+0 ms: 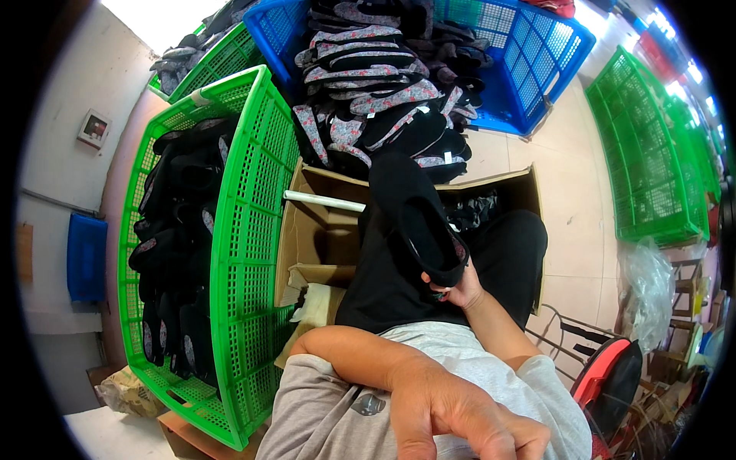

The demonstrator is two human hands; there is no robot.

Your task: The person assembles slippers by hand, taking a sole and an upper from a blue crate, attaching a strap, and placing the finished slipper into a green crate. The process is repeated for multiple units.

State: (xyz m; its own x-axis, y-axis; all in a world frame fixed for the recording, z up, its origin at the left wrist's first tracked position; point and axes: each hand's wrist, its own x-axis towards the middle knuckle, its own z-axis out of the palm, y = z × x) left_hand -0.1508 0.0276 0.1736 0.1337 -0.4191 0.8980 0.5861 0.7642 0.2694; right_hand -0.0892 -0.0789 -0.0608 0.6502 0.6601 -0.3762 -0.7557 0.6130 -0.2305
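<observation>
A black cloth shoe [410, 207] rises over my lap, its toe pointing up and away and its opening toward me. Patterned lining shows inside by the heel. My right hand [458, 290] is closed around the heel end, with its fingers partly behind the shoe. Close in front of my chest, at the lower edge, is my left hand [460, 414]. Its thumb and fingers are bent and apart at the base, but the fingertips run out of the picture. Just beyond the shoe lies a big pile of grey floral and black shoes [376, 92].
On my left stands a green crate [253, 207] filled with black shoes [180, 230]. An open cardboard box [307, 230] with a white tube [324, 201] is at my knees. A blue crate [529, 69] stands beyond. Further green crates [644, 153] are at right, near clear plastic [646, 284].
</observation>
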